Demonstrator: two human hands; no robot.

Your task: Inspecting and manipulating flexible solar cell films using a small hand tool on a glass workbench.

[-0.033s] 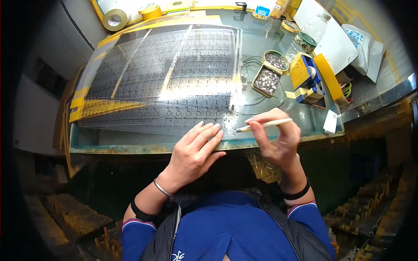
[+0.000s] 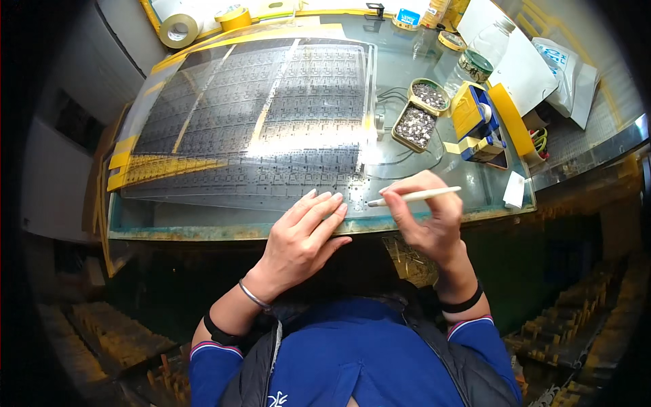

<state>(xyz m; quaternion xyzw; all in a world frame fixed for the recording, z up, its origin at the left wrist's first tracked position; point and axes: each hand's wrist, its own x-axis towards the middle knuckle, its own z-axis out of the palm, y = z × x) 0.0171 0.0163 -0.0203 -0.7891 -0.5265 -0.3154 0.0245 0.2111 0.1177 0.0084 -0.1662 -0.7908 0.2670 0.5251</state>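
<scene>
A stack of transparent film sheets printed with dark circuit patterns lies on a glass tabletop. My left hand rests on the sheets' near right corner with its fingers stretched out flat, close to the table's front edge. My right hand pinches a slim white pen-like tool between thumb and fingers. The tool slants down to the left, and its dark tip is at the film's near right corner, just right of my left fingertips. Whether the tip touches the film I cannot tell.
Beyond my right hand stand two small containers of dark and pale bits, a blue and yellow tape dispenser and a clear jar. Tape rolls lie at the far left. A white paper piece sits near the right corner.
My right hand has shifted slightly, with its fingers lower on the white pen-like tool, whose back end has moved a little right. My left hand and the films stay in place.
</scene>
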